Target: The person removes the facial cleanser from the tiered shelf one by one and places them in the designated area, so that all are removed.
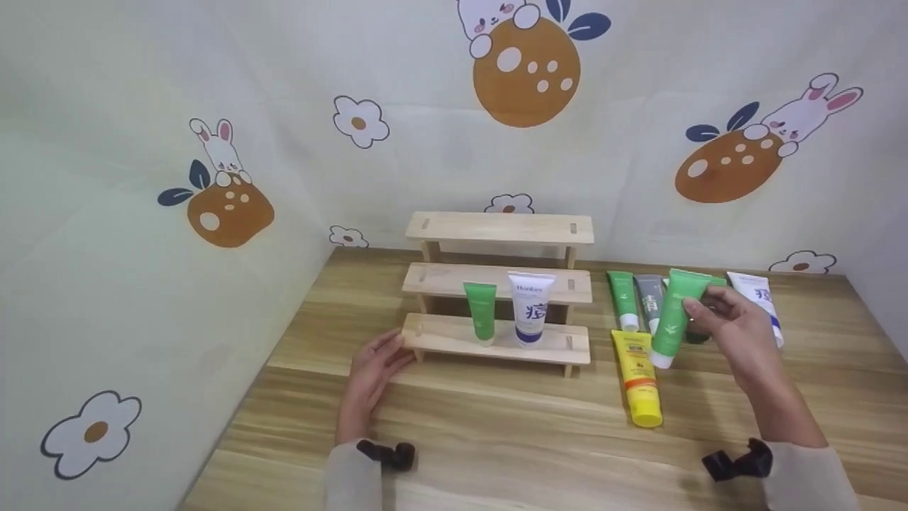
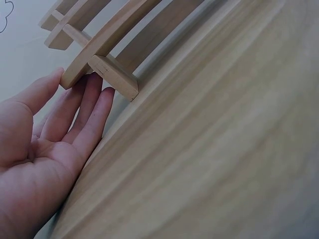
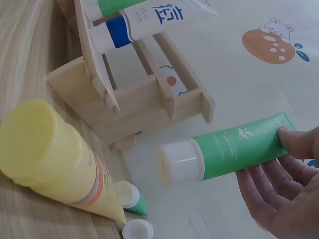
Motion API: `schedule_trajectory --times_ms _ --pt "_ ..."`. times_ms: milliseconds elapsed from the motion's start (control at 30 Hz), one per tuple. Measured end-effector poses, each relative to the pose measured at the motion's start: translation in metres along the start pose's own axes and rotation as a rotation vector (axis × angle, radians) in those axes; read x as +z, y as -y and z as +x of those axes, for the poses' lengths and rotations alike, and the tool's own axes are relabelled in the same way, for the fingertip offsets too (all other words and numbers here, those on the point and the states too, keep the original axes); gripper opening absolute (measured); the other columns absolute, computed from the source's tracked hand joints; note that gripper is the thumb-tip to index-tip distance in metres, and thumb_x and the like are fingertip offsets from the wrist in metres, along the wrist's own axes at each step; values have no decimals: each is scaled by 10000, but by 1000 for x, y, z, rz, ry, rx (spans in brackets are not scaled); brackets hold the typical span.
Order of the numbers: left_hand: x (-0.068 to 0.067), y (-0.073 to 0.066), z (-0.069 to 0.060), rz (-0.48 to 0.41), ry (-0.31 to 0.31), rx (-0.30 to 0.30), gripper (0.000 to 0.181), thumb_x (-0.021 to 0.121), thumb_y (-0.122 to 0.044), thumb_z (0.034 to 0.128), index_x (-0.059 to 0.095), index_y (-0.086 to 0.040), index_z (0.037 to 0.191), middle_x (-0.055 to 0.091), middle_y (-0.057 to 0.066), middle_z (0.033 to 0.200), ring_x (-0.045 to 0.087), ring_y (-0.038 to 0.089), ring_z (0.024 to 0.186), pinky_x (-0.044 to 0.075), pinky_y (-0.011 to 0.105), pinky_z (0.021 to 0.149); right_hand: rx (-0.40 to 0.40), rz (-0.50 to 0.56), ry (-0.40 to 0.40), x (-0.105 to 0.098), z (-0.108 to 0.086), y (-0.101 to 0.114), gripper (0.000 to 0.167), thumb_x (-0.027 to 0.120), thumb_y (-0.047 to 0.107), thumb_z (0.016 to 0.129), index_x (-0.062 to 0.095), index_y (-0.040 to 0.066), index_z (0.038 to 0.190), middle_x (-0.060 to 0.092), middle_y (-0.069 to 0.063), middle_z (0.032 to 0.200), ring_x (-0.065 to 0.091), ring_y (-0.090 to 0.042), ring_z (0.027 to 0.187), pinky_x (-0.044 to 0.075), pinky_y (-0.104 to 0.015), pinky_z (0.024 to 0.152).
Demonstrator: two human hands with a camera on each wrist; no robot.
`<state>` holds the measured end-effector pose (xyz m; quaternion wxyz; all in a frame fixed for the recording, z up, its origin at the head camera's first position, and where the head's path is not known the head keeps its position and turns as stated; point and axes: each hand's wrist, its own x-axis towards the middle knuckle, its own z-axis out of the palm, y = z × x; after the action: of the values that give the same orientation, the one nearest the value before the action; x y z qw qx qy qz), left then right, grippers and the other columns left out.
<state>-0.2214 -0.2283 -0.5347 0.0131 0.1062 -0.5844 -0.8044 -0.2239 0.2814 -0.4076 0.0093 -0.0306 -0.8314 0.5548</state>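
My right hand (image 1: 748, 344) pinches a green squeeze tube (image 1: 677, 319) near its flat end, white cap downward, raised above the other tubes. In the right wrist view the thumb lies on one face of this tube and the fingers on the other. My left hand (image 1: 370, 376) holds the left end of the lowest step of a three-step wooden display stand (image 1: 440, 335), thumb at the edge and fingers beneath. On that step a small green tube (image 1: 482, 312) and a white tube with blue print (image 1: 530, 309) stand upright on their caps.
Right of the stand lie a yellow tube (image 1: 638, 380), a green tube (image 1: 623, 301), a grey tube (image 1: 648, 298) and a white-and-blue tube (image 1: 755, 305). Another dark green tube is partly hidden behind my right hand. A printed cloth (image 1: 425, 170) hangs behind the wooden table (image 1: 468, 433).
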Motion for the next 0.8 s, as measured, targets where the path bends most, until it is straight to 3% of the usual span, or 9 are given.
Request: schedule_trajectory --times_ms 67,167,300,533,800 --pt "0 0 0 -3 -3 -1 491 629 -88 982 447 123 1387 635 114 1180 692 182 1007 607 369 980 7 -15 23 -3 4 -5 596 596 407 999 451 19 1427 589 223 1052 609 64 918 582 -134 808" --pt "0 -1 -1 -8 -3 -2 470 601 -57 990 441 135 1389 663 89 1146 701 173 984 614 347 963 22 -52 82 -6 9 -12 658 571 373 1019 365 -65 1464 624 56 1134 634 42 871 608 -181 803" --pt "1 -2 0 -15 4 2 459 591 -41 991 440 146 1382 694 50 1088 709 160 958 618 332 950 75 -109 183 -9 15 -20 667 561 356 1027 338 -101 1459 590 -164 1268 640 -3 875 623 -255 839" --pt "0 -2 0 9 0 -7 509 621 -89 987 429 133 1402 669 97 1177 697 165 1014 594 351 1004 163 -173 338 -11 22 -36 514 547 266 1038 389 -95 1367 596 -169 1201 621 -130 929 634 -331 843" --pt "2 -1 0 19 -19 -16 491 640 -105 977 469 101 1388 631 155 1265 688 188 1057 592 372 1010 239 -176 415 -13 25 -49 564 577 278 1023 356 -110 1368 547 -190 1195 610 -169 934 633 -334 838"
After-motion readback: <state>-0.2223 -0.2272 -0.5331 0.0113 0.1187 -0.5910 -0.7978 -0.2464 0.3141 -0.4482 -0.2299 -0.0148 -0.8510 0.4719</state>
